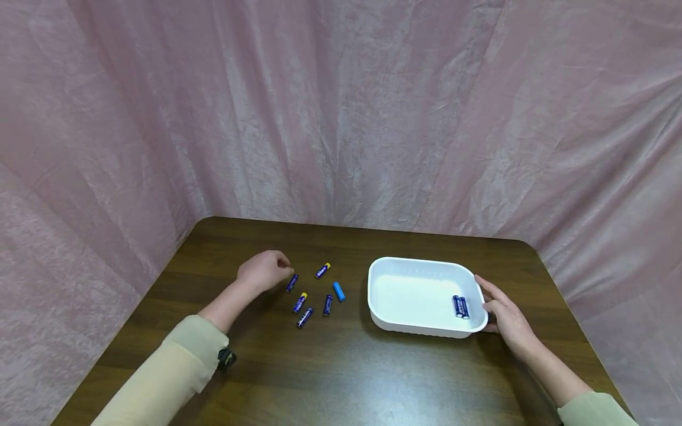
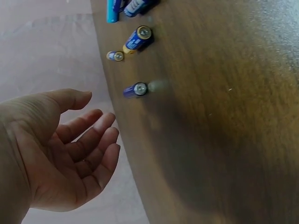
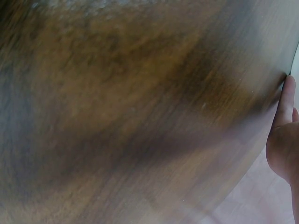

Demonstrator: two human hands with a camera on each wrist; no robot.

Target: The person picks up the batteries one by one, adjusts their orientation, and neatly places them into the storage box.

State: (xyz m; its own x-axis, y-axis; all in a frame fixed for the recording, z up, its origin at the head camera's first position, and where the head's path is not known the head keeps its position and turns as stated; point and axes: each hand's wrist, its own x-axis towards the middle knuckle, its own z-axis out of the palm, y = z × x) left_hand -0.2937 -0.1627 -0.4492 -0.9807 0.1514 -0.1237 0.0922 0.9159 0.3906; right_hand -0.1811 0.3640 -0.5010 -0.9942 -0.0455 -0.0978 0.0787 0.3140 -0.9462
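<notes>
My left hand (image 1: 264,271) hovers over the left of the table, beside a dark blue battery (image 1: 292,283). In the left wrist view the thumb stands apart from the loosely bent fingers (image 2: 96,140), with nothing between them. Several more batteries lie loose nearby: two with yellow ends, such as the battery (image 1: 300,302), a light blue battery (image 1: 338,291) and other dark blue ones. My right hand (image 1: 508,319) holds the right end of a white plastic tray (image 1: 410,326), thumb at the rim. Two dark blue batteries (image 1: 461,307) lie side by side in it.
The brown wooden table (image 1: 319,378) has rounded far corners. Pink curtains (image 1: 341,118) hang behind it and at both sides. A dark object (image 1: 226,358), perhaps a wrist strap or camera, shows at the left cuff. The right wrist view shows mostly tabletop.
</notes>
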